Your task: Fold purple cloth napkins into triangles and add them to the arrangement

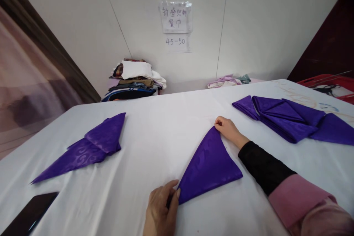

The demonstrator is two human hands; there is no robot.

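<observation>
A purple napkin (208, 166), folded into a triangle, lies on the white-covered table (149, 136) with its point towards the back. My left hand (162, 208) pinches its near left corner between thumb and fingers. At the far tip, my right hand (228, 129) grips the cloth with fingers closed. More folded purple napkins (287, 116) overlap at the right. Another group of folded purple napkins (91, 145) rests at the left, apart from both hands.
A dark phone (30, 214) lies at the near left. Behind the table's back edge are a clothes pile (134, 81), crumpled pink cloth (225, 80) and a red basket (326, 79). Paper signs (177, 18) hang on the wall.
</observation>
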